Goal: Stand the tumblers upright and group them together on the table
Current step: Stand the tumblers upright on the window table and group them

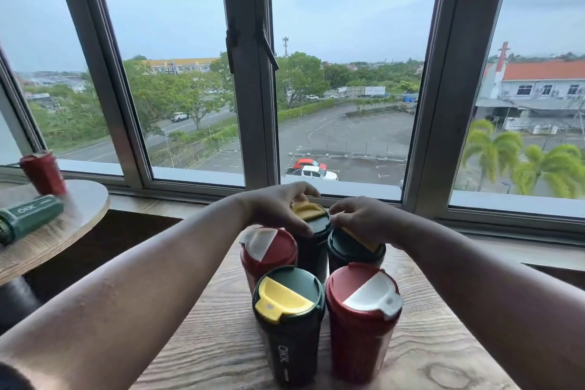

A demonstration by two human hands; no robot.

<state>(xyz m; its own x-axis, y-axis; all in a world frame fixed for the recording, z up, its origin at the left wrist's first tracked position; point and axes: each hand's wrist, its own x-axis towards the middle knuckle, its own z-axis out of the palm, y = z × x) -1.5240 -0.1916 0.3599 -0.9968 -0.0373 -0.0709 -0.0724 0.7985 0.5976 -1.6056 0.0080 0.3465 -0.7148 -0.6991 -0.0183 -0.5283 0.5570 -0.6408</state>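
Several tumblers stand upright in a tight cluster on the wooden table [221, 342]. In front are a dark green one with a yellow flap [288, 323] and a red one with a white flap [362, 320]. Behind them stand another red tumbler [269, 252], a taller dark green one [313, 231] and a dark green one at back right [354, 252]. My left hand [278, 207] grips the lid of the taller green tumbler. My right hand [361, 220] rests on the lid of the back right green tumbler.
A round side table [85, 212] at the left carries a green tumbler lying on its side [30, 218] and a red tumbler standing behind it [42, 172]. A dark gap separates the two tables. The window sill [348, 193] runs just beyond the cluster.
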